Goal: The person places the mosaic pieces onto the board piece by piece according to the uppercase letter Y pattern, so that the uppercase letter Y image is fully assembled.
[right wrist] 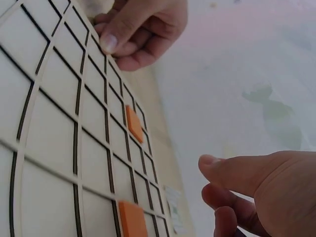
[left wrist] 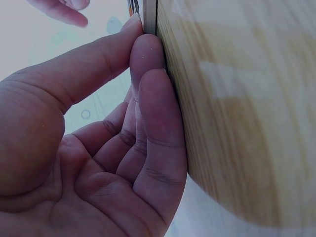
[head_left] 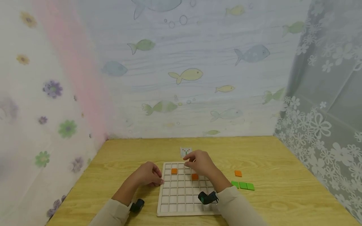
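A pale wooden grid board [head_left: 181, 199] lies on the table, with one orange square tile [head_left: 174, 171] near its upper left and another orange tile [head_left: 195, 177] beside the right forearm. At the board's left edge, my left hand [head_left: 148, 174] pinches the rim; the left wrist view has the thumb [left wrist: 106, 57] on the edge and curled fingers [left wrist: 160, 111] against the side and tabletop. Above the board's far part hovers my right hand [head_left: 200, 163]. Its thumb [right wrist: 232, 170] and fingers are apart with nothing visible between them. The right forearm hides some squares.
Right of the board lie a loose orange tile [head_left: 238, 173] and several green tiles [head_left: 243, 185] in a row. A small printed grid card [head_left: 185, 152] lies just beyond the board. Fish-patterned curtain [head_left: 186, 94] hangs behind the wooden table [head_left: 127, 150].
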Motion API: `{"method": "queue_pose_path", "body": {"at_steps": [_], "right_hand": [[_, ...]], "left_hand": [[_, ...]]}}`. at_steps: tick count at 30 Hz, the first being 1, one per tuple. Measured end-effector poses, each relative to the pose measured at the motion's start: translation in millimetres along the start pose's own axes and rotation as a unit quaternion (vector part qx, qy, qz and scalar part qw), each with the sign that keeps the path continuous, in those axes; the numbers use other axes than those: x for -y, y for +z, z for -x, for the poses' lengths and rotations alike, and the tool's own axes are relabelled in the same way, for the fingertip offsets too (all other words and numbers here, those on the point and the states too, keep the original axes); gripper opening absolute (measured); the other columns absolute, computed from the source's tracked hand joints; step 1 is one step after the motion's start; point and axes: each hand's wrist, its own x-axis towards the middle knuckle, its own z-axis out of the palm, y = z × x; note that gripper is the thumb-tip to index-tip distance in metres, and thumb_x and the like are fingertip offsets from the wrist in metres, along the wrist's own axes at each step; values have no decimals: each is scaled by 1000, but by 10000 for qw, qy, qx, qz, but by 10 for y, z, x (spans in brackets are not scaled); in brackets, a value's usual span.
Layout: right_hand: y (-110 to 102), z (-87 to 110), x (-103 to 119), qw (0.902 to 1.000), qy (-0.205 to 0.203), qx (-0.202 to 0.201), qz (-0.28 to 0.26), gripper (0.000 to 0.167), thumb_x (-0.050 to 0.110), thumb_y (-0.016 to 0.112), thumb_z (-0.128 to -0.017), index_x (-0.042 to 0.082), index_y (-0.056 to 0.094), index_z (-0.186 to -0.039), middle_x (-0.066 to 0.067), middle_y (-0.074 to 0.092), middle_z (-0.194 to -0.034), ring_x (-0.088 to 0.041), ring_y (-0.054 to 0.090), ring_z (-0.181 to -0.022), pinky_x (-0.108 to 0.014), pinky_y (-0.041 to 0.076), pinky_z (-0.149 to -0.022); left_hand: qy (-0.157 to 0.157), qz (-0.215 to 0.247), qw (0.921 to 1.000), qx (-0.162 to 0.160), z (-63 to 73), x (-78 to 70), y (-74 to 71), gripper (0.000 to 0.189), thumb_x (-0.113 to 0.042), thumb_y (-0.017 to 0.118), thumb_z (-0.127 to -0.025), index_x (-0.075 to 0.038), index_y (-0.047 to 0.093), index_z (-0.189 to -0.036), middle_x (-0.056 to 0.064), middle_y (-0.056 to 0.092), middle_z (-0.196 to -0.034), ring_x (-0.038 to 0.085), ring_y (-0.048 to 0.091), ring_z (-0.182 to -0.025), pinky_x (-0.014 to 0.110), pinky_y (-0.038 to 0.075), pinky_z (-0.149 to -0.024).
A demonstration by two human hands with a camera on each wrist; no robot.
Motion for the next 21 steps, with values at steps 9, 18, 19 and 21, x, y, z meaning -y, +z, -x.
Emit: {"method": "queue_pose_path", "body": {"at_steps": [9, 18, 19, 21], "right_hand": [[-195, 91, -147, 9997, 126, -203, 71, 18, 17, 76, -96, 15, 80, -113, 2, 68, -89, -14, 61, -75, -30, 52, -60], [-398, 208, -304, 9997, 80, -177, 138, 20, 19, 77, -96, 12, 79, -114, 4, 70, -93, -13, 63, -78, -31, 54, -65], [-423, 228, -324, 9997, 57, -158, 155, 21, 20, 76, -96, 12, 79, -114, 3, 70, -93, -14, 63, -78, -31, 54, -65], [-474, 270, -371, 9997, 39, -127, 221, 22, 20, 76, -96, 11, 79, -115, 4, 71, -94, -13, 63, -79, -31, 55, -66]], "left_hand": [[60, -12, 10000, 60, -18, 36, -4, 26, -15, 87, -85, -2, 68, -96, 8, 74, -84, 19, 71, -73, 36, 60, -66], [55, -37, 10000, 24, -1, 1, -24, 25, -15, 87, -86, -2, 68, -96, 8, 73, -84, 20, 71, -74, 36, 60, -66], [35, -43, 10000, 10, 1, 4, -21, 25, -14, 87, -85, -2, 68, -96, 8, 73, -84, 20, 71, -74, 36, 60, -66], [27, -62, 10000, -7, 8, 6, -12, 25, -14, 87, -85, -2, 68, -97, 8, 73, -84, 19, 71, -73, 36, 60, -66]]}}
